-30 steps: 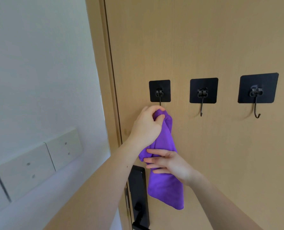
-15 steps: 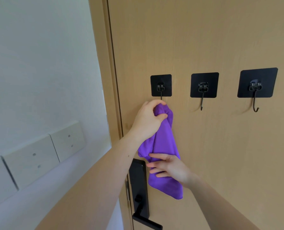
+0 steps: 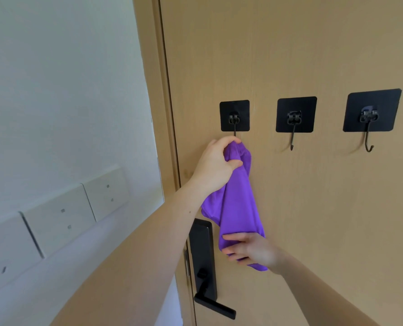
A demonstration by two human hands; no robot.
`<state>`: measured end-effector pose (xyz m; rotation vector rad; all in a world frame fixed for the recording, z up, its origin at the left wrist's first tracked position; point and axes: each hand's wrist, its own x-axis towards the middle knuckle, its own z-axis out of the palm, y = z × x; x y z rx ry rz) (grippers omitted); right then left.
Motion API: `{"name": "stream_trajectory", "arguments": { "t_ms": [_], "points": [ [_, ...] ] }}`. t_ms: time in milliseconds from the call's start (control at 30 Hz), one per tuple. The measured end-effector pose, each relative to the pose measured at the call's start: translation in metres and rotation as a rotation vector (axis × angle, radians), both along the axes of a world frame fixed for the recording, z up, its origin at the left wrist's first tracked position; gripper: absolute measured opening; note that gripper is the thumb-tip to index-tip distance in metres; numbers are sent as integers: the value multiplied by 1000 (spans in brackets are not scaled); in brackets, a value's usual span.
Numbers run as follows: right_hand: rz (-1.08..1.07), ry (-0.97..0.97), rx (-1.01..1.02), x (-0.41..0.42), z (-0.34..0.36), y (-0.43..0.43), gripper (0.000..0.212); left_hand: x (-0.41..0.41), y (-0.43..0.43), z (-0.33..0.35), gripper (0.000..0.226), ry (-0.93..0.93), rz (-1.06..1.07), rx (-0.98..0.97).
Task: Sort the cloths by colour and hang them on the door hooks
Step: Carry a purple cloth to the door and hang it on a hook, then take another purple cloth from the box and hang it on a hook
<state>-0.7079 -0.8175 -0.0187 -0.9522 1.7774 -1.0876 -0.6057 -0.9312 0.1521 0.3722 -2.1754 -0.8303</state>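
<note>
Count: one door (image 3: 313,220), light wood. It carries three black hooks on square black pads, set in a level row: the left hook (image 3: 234,116), the middle hook (image 3: 295,118) and the right hook (image 3: 369,118). One purple cloth (image 3: 238,203). Two bare hands. One black lock plate with lever handle (image 3: 201,255). Three white switch plates (image 3: 59,220) on the wall (image 3: 54,90).

All positions are given from the left hook. The middle hook is just to its right and the right hook lies beyond that; both are bare. The lock plate sits well below it, a little to the left, at the door edge. The switch plates lie far to its left and lower.

The purple cloth hangs straight down from directly under the left hook, against the door face. Its bunched top sits inside the left hand (image 3: 215,163), immediately beneath the hook's shank. The hook's tip is hidden by the hand and the cloth, so whether the cloth is caught on it cannot be told.

Left hand: closed tightly, thumb and fingers curled round the gathered top of the cloth.

Right hand (image 3: 249,249): well below the left hook, at the cloth's lower end. Its fingers lie nearly straight across the front of the cloth, touching it. The thumb is not seen. A short tail of cloth shows beneath this hand.
</note>
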Motion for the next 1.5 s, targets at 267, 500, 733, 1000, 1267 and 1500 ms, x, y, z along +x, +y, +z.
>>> {"name": "stream_trajectory", "arguments": {
  "t_ms": [267,500,733,1000,1267,1500],
  "points": [
    [-7,93,111,5,-7,-5,51,1,0,0,44,6,-14,24],
    [88,127,182,20,14,-4,55,3,1,-5,63,59,-39,71],
    [31,23,-37,45,42,11,30,24,8,-29,70,149,53,128],
    [-196,0,-268,75,51,27,10,87,37,-56,27,234,129,282],
    [-240,-44,-346,115,48,54,13,163,93,-93,17,223,225,537],
    [-95,-18,-358,146,46,80,16,211,156,-126,12,191,446,615]
  ]
}}
